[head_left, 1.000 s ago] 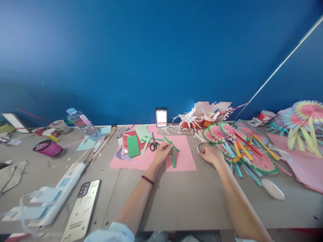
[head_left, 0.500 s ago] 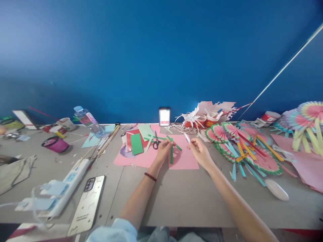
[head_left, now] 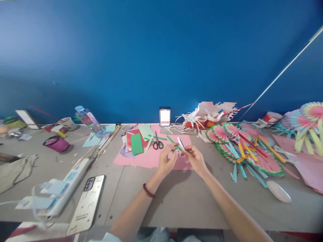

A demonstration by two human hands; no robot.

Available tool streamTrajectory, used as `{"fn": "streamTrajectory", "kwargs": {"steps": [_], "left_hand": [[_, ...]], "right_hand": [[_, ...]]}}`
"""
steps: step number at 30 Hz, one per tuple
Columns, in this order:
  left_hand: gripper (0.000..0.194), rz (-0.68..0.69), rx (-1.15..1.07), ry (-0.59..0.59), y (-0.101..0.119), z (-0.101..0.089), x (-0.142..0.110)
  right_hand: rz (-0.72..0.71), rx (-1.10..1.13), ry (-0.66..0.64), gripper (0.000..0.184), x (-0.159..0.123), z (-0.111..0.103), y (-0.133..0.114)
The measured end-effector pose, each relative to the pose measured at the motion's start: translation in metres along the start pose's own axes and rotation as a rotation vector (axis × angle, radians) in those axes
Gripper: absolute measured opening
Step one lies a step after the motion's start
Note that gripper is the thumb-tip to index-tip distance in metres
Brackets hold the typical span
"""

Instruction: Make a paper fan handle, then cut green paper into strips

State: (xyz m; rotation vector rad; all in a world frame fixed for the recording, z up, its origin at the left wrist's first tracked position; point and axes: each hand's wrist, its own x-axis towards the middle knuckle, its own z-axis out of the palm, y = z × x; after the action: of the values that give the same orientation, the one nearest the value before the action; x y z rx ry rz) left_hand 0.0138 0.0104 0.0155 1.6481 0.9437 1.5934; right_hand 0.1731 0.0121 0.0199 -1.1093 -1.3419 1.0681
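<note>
My right hand (head_left: 197, 162) pinches a slim white pen-like stick with a dark stripe (head_left: 181, 144), tilted up and to the left; its exact kind is unclear. Close beside it is my left hand (head_left: 167, 161), thumb and forefinger curved and apart, near the stick's lower end; I see nothing held between them. Both hands hover over pink paper (head_left: 185, 165). A green paper strip (head_left: 171, 139) lies just behind the fingers, partly hidden. Black-handled scissors (head_left: 157, 144) rest left of the hands, by a green paper rectangle (head_left: 137, 144) and several crossed green strips (head_left: 149, 138).
Pleated paper fans (head_left: 236, 141) with ribbons spread to the right, near a white mouse-shaped object (head_left: 278, 191). A phone (head_left: 87, 205) and a power strip (head_left: 69, 188) lie left. A bottle (head_left: 90, 122) leans farther back. A small screen (head_left: 165, 117) stands against the blue wall (head_left: 161, 60).
My right hand has moved left with the white stick, and my left hand has come slightly nearer me. The upright green strip under my left fingers no longer shows.
</note>
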Motion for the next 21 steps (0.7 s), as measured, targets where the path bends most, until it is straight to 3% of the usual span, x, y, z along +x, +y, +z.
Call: {"fn": "streamTrajectory", "kwargs": {"steps": [5, 11, 21], "left_hand": [[0.011, 0.235, 0.265, 0.009, 0.000, 0.000, -0.013], [0.015, 0.313, 0.363, -0.077, 0.001, -0.001, -0.014], [0.017, 0.407, 0.477, -0.101, 0.005, -0.002, -0.015]], "right_hand": [[0.005, -0.042, -0.013, 0.037, -0.005, 0.002, 0.004], [0.016, -0.016, 0.009, 0.035, -0.009, 0.005, 0.006], [0.011, 0.001, 0.015, 0.038, -0.007, 0.005, 0.008]]}}
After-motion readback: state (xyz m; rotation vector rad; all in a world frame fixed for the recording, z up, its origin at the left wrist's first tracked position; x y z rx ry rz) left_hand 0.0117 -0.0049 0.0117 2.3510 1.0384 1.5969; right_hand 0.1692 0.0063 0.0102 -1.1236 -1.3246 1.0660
